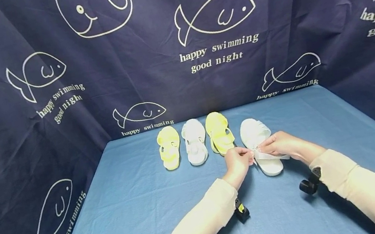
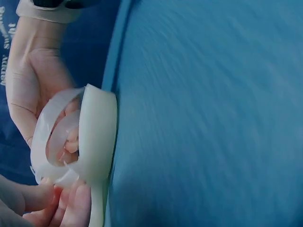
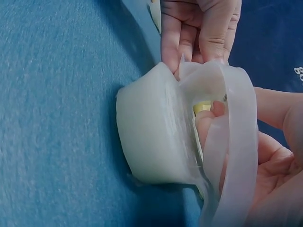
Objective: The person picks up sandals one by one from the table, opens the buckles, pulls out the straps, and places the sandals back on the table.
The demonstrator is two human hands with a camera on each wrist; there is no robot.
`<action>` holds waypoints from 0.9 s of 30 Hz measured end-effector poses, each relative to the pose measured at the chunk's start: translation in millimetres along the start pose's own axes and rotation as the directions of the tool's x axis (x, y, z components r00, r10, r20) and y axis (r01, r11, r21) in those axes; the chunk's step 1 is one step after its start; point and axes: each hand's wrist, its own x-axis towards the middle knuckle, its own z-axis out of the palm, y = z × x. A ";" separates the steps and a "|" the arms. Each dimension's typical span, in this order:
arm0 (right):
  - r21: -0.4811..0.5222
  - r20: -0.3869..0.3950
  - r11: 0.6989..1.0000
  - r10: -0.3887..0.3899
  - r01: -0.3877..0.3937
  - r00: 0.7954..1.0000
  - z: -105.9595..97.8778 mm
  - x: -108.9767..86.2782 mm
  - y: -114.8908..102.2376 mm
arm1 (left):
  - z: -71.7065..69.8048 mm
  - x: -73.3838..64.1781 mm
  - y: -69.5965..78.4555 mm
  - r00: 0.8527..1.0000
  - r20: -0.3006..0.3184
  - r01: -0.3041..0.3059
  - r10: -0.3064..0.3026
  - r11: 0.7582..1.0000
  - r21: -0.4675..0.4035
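With the curtain point(image 1: 220, 56) at twelve o'clock, a yellow sandal point(image 1: 169, 148) lies farthest left on the blue table point(image 1: 142, 206), its near end towards six. At its three o'clock is a white sandal point(image 1: 195, 142), then a second yellow sandal point(image 1: 217, 126), tilted slightly towards eleven.

Next comes the person's left hand point(image 1: 237, 163), thumb and fingers pinching the strap point(image 1: 272, 156) of the rightmost white sandal point(image 1: 271, 168). That sandal sits upright on the table, its far end towards eleven, the loose loop of the strap standing out towards four. On the right, the right hand point(image 1: 282, 144) reaches in from about two o'clock, thumb and fingertips brought together on the strap near the same spot; the loop partly hides them. Black cameras point(image 1: 309, 185) hang below both pale sleeves point(image 1: 334, 171).
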 end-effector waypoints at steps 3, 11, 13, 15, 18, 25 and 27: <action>0.006 0.006 1.000 0.012 -0.012 1.000 -1.4 -0.7 -0.8 | -1.4 1.6 1.7 0.999 0.039 -0.013 0.012 1.000 0.024; 0.042 0.034 0.999 0.007 -0.009 0.999 -1.2 -0.7 -0.9 | -6.2 6.7 9.9 0.996 0.092 0.016 -0.016 1.000 -0.004; 0.053 0.036 0.999 0.012 -0.014 0.999 -0.1 -0.1 -0.7 | -7.7 9.0 11.8 0.995 0.101 0.023 -0.021 1.000 -0.018; 0.054 0.037 0.998 0.013 -0.015 0.999 1.0 0.4 -1.1 | -8.9 11.3 12.6 0.993 0.112 0.023 -0.022 1.000 -0.013; 0.044 0.034 0.999 0.007 -0.008 0.999 2.3 1.9 -2.7 | -9.9 14.7 12.3 0.994 0.112 0.015 -0.016 1.000 0.004; 0.004 0.016 1.000 -0.016 0.016 1.000 0.8 5.9 -5.5 | -9.4 19.3 9.4 0.996 0.066 -0.065 0.060 0.994 0.083; -0.011 0.016 1.000 -0.015 0.015 1.000 -0.2 6.9 -5.8 | -9.0 19.6 9.5 0.995 0.066 -0.087 0.081 0.991 0.100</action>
